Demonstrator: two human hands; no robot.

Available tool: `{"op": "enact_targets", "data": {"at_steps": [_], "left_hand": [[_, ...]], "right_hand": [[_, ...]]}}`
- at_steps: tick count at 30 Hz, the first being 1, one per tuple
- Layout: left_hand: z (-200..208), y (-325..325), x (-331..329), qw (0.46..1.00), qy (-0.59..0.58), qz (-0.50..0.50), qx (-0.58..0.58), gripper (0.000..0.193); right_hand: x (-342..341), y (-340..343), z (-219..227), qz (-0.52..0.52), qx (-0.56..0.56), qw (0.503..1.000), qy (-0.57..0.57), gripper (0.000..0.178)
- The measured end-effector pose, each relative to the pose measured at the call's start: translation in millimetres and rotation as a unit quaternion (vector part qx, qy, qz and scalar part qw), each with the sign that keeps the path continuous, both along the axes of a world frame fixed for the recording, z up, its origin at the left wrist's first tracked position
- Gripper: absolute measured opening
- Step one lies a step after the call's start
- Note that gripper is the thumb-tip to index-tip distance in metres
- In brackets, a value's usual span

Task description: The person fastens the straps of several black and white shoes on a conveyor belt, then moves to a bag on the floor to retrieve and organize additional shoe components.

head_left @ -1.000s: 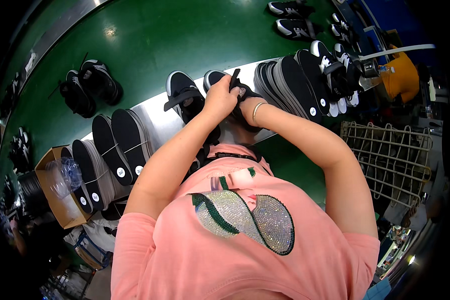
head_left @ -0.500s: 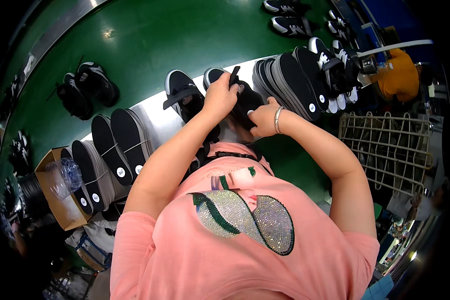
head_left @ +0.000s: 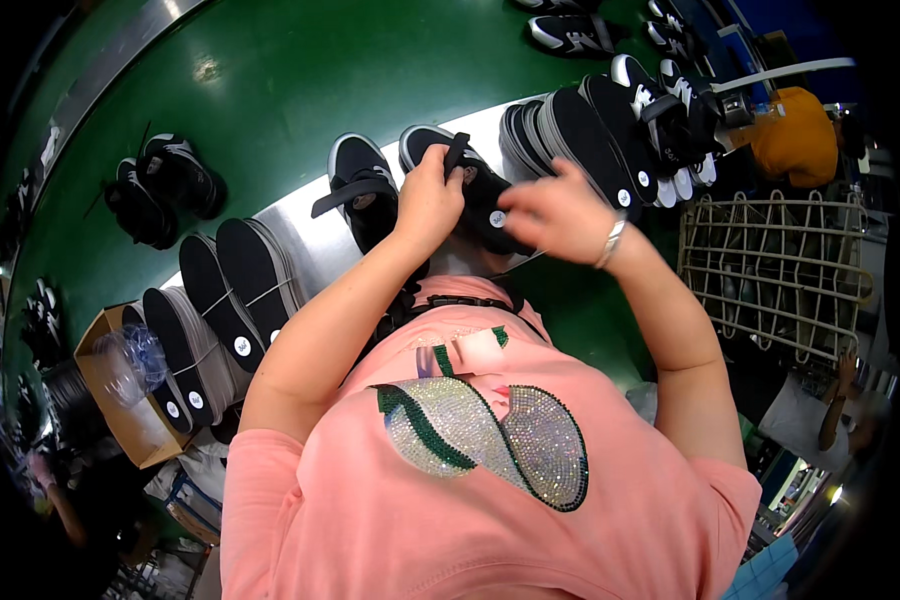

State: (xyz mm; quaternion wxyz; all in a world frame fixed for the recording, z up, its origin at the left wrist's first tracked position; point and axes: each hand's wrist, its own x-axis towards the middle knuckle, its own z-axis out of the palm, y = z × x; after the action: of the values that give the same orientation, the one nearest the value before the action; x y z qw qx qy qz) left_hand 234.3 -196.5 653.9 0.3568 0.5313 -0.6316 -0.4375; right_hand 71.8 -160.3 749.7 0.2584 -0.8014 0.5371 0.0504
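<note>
A black sneaker [head_left: 483,190] with a silver-grey toe rim lies in front of me on a pale metal strip. My left hand [head_left: 432,203] is closed at its upper, pinching the black strap [head_left: 457,150] that stands up from the opening. Inside the heel shows an insole with a round white label [head_left: 497,218]. Just right of the heel, my right hand [head_left: 562,217] is lifted, its fingers apart and blurred, with nothing seen in it. The matching sneaker [head_left: 362,190] sits to the left, its strap folded outward.
Stacks of black insoles stand right [head_left: 580,135] and left [head_left: 250,270] on the strip. Other sneakers [head_left: 175,175] rest on the green tabletop [head_left: 270,90]. An open carton [head_left: 120,420] with clear plastic is at left. A wire rack [head_left: 770,270] stands at right.
My right hand has come up and away from the sneaker's heel, uncovering the white label on the insole. My left hand stays at the strap.
</note>
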Motion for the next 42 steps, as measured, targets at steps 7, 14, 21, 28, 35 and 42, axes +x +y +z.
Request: {"op": "enact_targets", "data": {"at_steps": [7, 14, 21, 28, 35, 42], "left_hand": [[1, -9, -10, 1.000, 0.005, 0.001, 0.002, 0.021], [-2, -22, -12, 1.000, -0.012, 0.015, 0.008, 0.022], [-13, -36, -10, 0.999, 0.008, 0.004, 0.035, 0.024], [-11, -48, -10, 0.998, 0.000, 0.011, 0.054, 0.025], [-12, -60, -11, 0.997, 0.001, 0.020, 0.069, 0.026], [-15, -71, -10, 0.997, 0.008, 0.033, 0.071, 0.024]], "right_hand": [[13, -4, -54, 0.077, 0.116, 0.972, 0.188, 0.021], [11, -28, -62, -0.028, 0.042, 0.998, 0.031, 0.016], [36, -66, -102, 0.001, 0.139, 0.970, 0.199, 0.027], [38, -82, -93, 0.002, 0.153, 0.965, 0.214, 0.024], [30, -98, -93, 0.027, 0.165, 0.969, 0.183, 0.021], [31, -110, -83, 0.045, 0.211, 0.959, 0.185, 0.021]]}}
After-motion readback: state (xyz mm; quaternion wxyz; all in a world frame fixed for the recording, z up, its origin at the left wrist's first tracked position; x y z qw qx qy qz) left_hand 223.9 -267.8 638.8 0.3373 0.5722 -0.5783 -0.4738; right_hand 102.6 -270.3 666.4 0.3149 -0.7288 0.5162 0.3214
